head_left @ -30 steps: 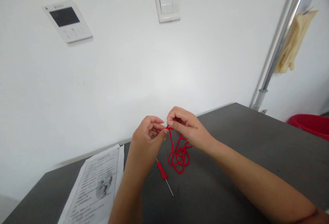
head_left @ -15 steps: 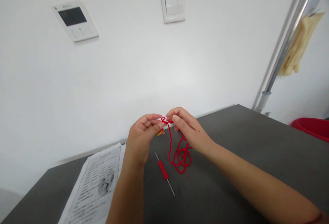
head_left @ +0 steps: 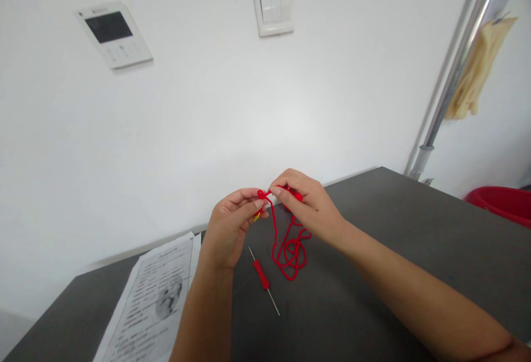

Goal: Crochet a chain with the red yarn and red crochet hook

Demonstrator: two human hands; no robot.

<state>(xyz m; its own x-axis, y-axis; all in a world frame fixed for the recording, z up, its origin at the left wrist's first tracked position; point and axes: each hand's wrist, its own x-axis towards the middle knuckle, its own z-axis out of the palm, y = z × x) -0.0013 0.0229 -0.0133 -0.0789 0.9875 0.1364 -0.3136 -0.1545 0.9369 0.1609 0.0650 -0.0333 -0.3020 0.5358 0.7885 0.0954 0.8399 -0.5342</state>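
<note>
- Dark table (head_left: 415, 251) under a white wall, mid-frame.
- My left hand (head_left: 232, 226) and right hand (head_left: 309, 207) both pinch red yarn (head_left: 290, 251).
- Hook (head_left: 262, 276) lies just below.

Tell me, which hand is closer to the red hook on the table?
Left. The left hand is just up-left of the hook; the right hand is farther, up-right. Both pinch the yarn.
</note>
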